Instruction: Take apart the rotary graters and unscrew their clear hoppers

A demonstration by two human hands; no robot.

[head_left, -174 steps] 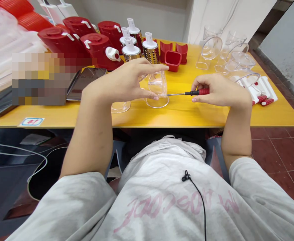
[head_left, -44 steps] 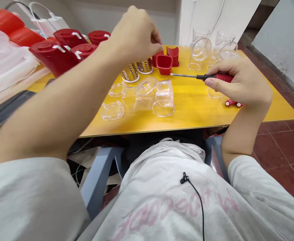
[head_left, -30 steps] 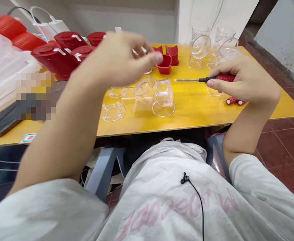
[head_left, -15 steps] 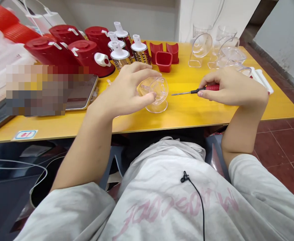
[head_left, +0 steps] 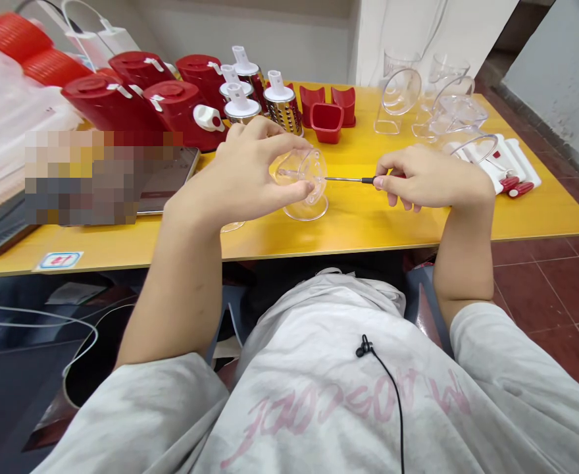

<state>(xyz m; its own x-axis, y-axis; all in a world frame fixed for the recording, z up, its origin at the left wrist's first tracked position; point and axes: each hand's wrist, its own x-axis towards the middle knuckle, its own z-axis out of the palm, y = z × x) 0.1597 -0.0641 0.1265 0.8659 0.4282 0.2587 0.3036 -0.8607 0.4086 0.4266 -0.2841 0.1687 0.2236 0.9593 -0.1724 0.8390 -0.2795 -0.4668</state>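
Observation:
My left hand (head_left: 257, 172) is closed around a clear plastic part (head_left: 317, 178) with a round end, resting on the yellow table; fingers lie over its top and the thumb along its near side. Part of it is hidden behind the hand. In my right hand (head_left: 425, 176) is a screwdriver (head_left: 351, 180), held level between thumb and fingers, its handle mostly covered. Its thin metal shaft points left, and the tip is at the round end of the clear part. Whether the tip touches cannot be told.
Red machine housings (head_left: 178, 108) and metal grater drums (head_left: 283, 108) stand at the back left, beside red square cups (head_left: 327, 123). Several clear plastic parts (head_left: 401, 92) and white parts with red ends (head_left: 514, 168) lie right. A tablet (head_left: 166, 181) sits left on the table (head_left: 279, 242).
My right hand has moved left with the screwdriver, bringing its tip from a short gap to the clear part's round end. My left hand keeps its hold.

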